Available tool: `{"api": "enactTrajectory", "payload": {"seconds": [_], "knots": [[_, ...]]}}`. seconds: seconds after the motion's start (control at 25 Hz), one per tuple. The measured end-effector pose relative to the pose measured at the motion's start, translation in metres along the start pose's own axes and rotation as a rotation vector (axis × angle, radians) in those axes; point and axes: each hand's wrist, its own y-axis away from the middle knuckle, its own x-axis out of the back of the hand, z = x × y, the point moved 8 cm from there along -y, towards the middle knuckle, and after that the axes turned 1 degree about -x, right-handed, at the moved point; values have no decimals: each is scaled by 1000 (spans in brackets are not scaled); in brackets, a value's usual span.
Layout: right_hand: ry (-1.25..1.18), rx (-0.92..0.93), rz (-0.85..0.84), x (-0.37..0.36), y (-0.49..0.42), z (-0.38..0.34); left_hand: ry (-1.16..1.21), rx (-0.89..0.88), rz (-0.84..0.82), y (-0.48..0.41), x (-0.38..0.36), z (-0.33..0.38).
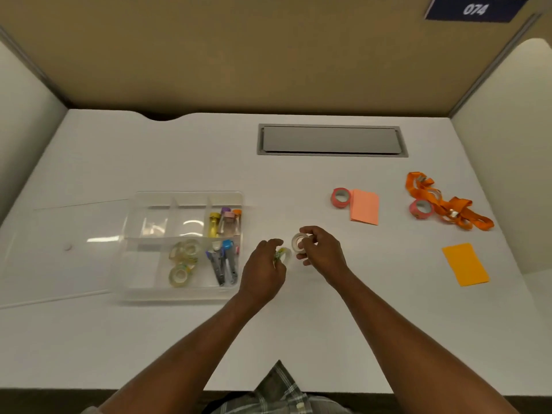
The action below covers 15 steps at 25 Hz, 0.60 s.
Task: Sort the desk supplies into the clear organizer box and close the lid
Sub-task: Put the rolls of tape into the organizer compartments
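The box stands centre left, its lid open flat to the left. The upper right compartment holds bottles, the lower middle one tape rolls, the lower right one staplers. Just right of the box, the left hand grips a green roll and the right hand pinches a white roll.

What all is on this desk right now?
organizer box: one, clear, left-centre of the desk
lid: one, clear, open at the box's left
tape rolls: several, clear, front middle compartment
small bottles: about four, mixed colours, back right compartment
stapler-like tools: few, grey-blue, front right compartment
paper pads: two, salmon and orange, right side
lanyard: one, orange, far right
pink tape rolls: two, beside the salmon pad and against the lanyard
hatch: one, grey, desk's back
left hand: one, grips a patterned tape roll
right hand: one, pinches a white tape roll
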Motion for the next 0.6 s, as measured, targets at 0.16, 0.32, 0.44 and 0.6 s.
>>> {"api": "enactTrajectory", "payload": {"seconds": [0.16,0.32,0.44,0.6], "knots": [[71,114,-92,-75,10,-40,64,113,160,16,74,-56],[130,210,-218,-146,23,-73,58,148,276,33,130,-100],[205,274,-258,-184,33,-90,15,163,290,42,149,-125],[319,362,-324,-220,42,-102,-51,184,276,46,155,-148]]}}
